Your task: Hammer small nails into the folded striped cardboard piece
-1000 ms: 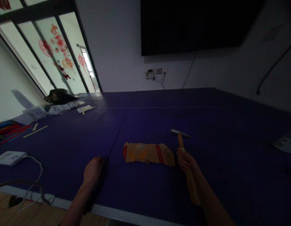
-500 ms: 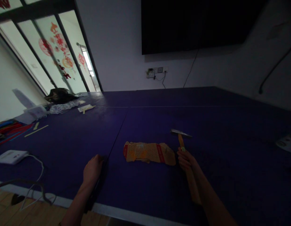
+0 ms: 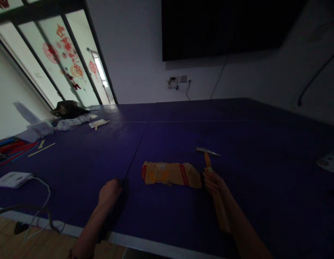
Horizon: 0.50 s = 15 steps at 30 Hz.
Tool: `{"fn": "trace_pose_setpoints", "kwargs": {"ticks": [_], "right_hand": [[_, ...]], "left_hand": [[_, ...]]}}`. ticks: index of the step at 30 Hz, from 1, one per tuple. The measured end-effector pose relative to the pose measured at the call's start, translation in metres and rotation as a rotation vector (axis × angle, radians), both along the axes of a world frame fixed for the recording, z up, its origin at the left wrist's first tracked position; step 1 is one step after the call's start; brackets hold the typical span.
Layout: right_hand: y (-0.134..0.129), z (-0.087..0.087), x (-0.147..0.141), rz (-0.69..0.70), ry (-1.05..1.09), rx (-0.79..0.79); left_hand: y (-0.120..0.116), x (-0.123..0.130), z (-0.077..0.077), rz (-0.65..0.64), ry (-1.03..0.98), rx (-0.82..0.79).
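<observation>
1. Hammer (image 3: 220, 210): silver-grey head, yellowish-brown handle.
2. Packet (image 3: 168, 173): tan, dark-speckled, with red end bands and orange patches.
3. Table (image 3: 167, 212): deep blue-purple, thin white line, pale edge.
4. Screen (image 3: 223, 28): black.
5. Box (image 3: 12, 180): white.

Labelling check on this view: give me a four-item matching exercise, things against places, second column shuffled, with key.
Things
1. hammer
2. tan piece with red bands
3. white box
4. dark screen

Places
A. on the wall, beyond the table
B. on the table, between the left hand and the right hand
C. at the table's left, beside a pale cable
D. gripped in the right hand

Pairs: 1-D, 2-B, 3-C, 4-A
</observation>
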State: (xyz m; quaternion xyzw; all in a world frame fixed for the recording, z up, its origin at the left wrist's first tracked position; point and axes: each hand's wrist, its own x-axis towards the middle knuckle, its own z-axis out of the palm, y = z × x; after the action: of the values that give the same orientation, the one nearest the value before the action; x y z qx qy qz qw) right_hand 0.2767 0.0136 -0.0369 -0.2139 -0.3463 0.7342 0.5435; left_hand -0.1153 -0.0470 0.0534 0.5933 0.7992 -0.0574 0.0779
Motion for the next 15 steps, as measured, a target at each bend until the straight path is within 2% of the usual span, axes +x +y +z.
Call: {"fn": "trace_pose_setpoints", "kwargs": {"ticks": [3,7,12,15], "right_hand": [[0.0,0.0,-0.002,-0.021,-0.033,0.001],[0.004,0.0,-0.006,-0.068,-0.087,-0.016],[0.005,0.001,-0.013,-0.18,-0.147,-0.056],[0.002,0.002,-0.019,-0.285,-0.165,-0.071]], "left_hand": [[0.004,0.009,0.0,-0.107,-0.135,0.051],[0.014,0.039,0.005,-0.275,-0.469,0.22],[0.041,0.1,0.006,-0.463,-0.886,0.345],[0.06,0.143,-0.004,-0.424,-1.022,0.385]]}}
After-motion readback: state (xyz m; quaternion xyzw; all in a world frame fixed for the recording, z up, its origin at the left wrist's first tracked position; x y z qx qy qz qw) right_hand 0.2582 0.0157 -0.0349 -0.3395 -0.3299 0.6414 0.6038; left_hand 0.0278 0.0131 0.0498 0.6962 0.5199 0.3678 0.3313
